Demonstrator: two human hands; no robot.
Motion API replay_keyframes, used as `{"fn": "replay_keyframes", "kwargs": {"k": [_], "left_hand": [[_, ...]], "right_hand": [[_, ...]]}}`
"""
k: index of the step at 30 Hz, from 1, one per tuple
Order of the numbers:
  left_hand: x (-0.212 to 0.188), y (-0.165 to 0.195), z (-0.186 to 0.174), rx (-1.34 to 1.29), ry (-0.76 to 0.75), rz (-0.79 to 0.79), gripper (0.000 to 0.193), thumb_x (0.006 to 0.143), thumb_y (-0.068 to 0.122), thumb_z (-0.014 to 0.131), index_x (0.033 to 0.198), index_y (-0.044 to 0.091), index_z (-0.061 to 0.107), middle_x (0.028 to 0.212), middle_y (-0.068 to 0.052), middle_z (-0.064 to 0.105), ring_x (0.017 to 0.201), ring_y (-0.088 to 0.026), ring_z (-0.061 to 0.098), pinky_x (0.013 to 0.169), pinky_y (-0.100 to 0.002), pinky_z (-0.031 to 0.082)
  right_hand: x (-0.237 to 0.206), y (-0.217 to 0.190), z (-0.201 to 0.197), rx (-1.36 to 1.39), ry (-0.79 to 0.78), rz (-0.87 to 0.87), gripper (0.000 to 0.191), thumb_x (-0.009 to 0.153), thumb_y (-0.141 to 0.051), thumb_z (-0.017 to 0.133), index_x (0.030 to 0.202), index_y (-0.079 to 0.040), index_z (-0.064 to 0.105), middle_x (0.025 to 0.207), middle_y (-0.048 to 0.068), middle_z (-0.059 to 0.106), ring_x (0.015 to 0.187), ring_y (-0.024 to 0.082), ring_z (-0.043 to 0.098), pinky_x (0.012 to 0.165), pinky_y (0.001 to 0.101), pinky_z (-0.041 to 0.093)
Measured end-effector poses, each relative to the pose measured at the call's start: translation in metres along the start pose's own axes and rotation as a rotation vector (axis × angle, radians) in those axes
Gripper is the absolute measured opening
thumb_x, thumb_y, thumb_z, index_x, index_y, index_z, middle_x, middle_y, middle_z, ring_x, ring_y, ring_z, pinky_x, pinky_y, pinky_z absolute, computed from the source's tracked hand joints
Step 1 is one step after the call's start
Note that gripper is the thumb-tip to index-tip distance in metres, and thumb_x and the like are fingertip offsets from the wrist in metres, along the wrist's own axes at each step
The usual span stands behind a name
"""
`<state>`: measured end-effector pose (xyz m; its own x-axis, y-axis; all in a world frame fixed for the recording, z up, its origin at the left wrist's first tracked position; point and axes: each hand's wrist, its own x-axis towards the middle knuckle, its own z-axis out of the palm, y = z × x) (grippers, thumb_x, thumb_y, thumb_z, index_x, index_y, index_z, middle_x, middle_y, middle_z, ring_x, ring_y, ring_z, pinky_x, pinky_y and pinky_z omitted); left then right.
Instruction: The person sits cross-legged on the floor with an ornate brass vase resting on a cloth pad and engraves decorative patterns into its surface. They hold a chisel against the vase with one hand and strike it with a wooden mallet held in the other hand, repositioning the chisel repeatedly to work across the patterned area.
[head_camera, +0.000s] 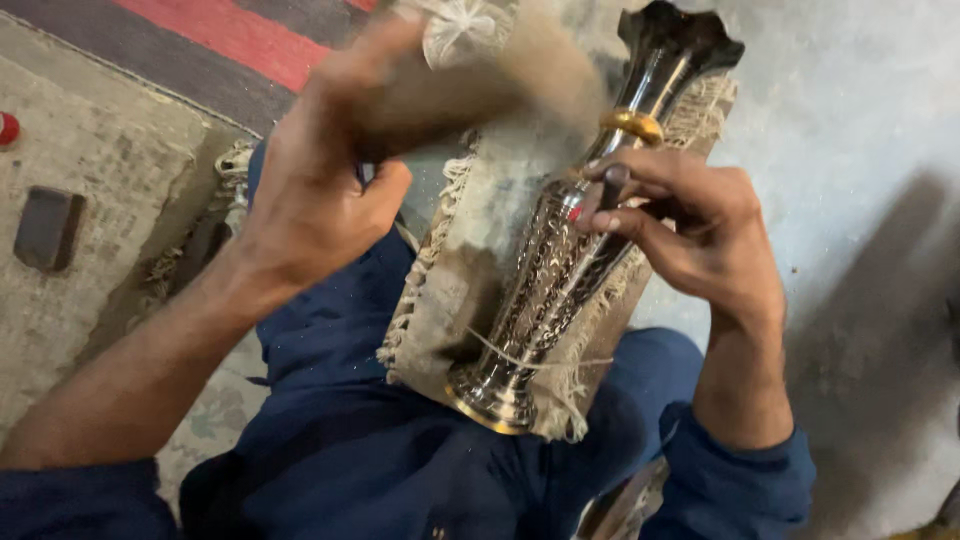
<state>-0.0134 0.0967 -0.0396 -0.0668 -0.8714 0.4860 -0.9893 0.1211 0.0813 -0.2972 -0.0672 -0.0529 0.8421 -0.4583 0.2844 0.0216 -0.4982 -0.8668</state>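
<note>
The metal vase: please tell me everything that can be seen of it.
The vase is tall, slim, shiny silver metal with engraved patterns, a gold band at the neck, a flared wavy mouth and a gold-edged round foot. It lies tilted, foot toward the person, on a frayed cloth over the lap. The right hand presses a small dark tool against its neck; the left hand is raised, blurred.

Hands (480, 190) on engraved metal vase (560, 270)

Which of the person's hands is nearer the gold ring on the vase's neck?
Right. The right hand grips the metal vase just below the gold ring; the left hand, blurred, is raised up-left, apart from it.
</note>
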Motion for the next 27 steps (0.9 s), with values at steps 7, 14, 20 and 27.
{"fn": "replay_keyframes", "kwargs": {"k": [7, 14, 20, 27], "left_hand": [[-0.012, -0.004, 0.016, -0.479, 0.088, -0.094, 0.078, 0.091, -0.010, 0.069, 0.156, 0.020, 0.040, 0.117, -0.013, 0.052, 0.112, -0.034, 0.060, 0.099, -0.047, 0.052], [-0.011, -0.012, 0.017, -0.429, 0.175, -0.049, 0.063, 0.096, -0.007, 0.070, 0.147, 0.020, 0.044, 0.112, -0.014, 0.053, 0.109, -0.034, 0.057, 0.098, -0.043, 0.049], [-0.021, -0.016, 0.012, -0.090, -0.056, -0.094, 0.071, 0.086, -0.003, 0.071, 0.151, 0.019, 0.054, 0.102, -0.016, 0.059, 0.101, -0.039, 0.062, 0.092, -0.052, 0.050], [-0.059, -0.062, 0.045, -0.788, -0.207, -0.275, 0.062, 0.085, 0.008, 0.066, 0.143, 0.003, 0.047, 0.117, -0.027, 0.069, 0.109, -0.041, 0.069, 0.089, -0.048, 0.055]], "right_hand": [[-0.002, -0.011, 0.019, 0.152, 0.197, 0.120, 0.040, 0.101, 0.009, 0.070, 0.138, 0.002, 0.057, 0.106, 0.013, 0.073, 0.101, 0.020, 0.076, 0.083, 0.0313, 0.066], [0.002, -0.006, 0.009, -0.014, 0.023, -0.011, 0.043, 0.101, 0.008, 0.072, 0.141, 0.003, 0.057, 0.114, 0.015, 0.070, 0.107, 0.025, 0.077, 0.091, 0.0338, 0.070], [0.009, 0.001, -0.001, 0.092, -0.015, 0.070, 0.036, 0.101, 0.007, 0.071, 0.135, 0.001, 0.059, 0.102, 0.017, 0.074, 0.096, 0.024, 0.078, 0.074, 0.0312, 0.065], [-0.033, 0.021, 0.018, 0.441, 0.721, 0.020, 0.026, 0.106, -0.010, 0.068, 0.125, -0.003, 0.052, 0.083, 0.003, 0.056, 0.064, 0.012, 0.052, 0.056, 0.0261, 0.050]]}}
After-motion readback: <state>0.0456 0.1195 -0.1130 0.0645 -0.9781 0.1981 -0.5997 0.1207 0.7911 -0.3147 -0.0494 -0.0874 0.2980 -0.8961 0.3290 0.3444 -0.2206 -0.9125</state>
